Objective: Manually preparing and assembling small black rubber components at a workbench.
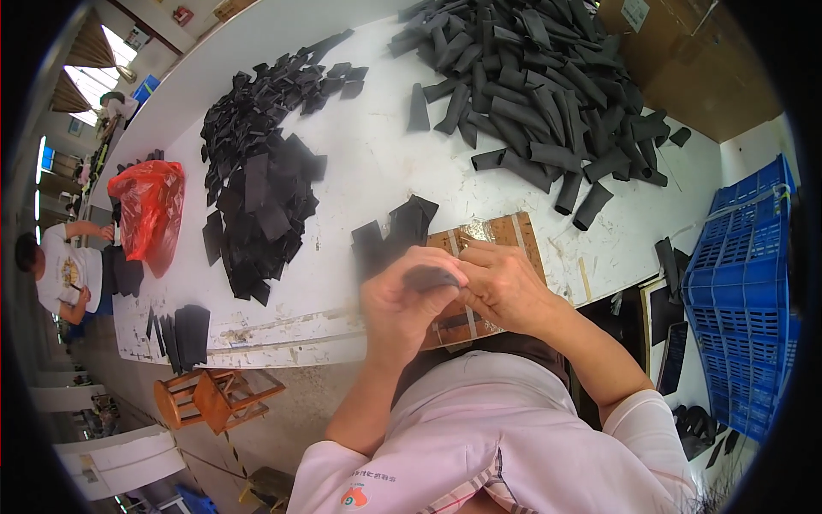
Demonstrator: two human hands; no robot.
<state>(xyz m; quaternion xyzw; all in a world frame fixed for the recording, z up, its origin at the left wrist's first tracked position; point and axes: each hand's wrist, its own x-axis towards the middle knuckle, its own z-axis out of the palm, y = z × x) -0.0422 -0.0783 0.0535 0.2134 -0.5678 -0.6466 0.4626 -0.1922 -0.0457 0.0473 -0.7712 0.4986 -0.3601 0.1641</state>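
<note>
pale pink shirt (531, 428) lies nearest, and from its sleeves my forearms (612, 364) angle up and inward, elbows bent, meeting at the front edge of the white worktable (368, 146). my left hand (396, 300) is wrapped around a black curled piece (431, 278), its dark end showing between thumb and fingers, perhaps held loosely so its round shape isn't crushed. my right hand (509, 287) comes across, fingers bent in against the left's fingertips; whether they pinch the piece too, i cannot tell. beneath is a brown taped board (524, 236), probably a working pad. flat black pieces (411, 221) sit just beyond my left hand, likely for easy reach. a blue plastic crate (741, 291) stands to my right. farther out, a pile of dark cut sheets (278, 193) spreads left and a heap of black tubes (548, 107) right, apparently kept apart to avoid mixing; behind the tubes, a cardboard box (685, 73). far left, a co-worker (73, 265) stands near a red plastic bag (154, 210).
</note>
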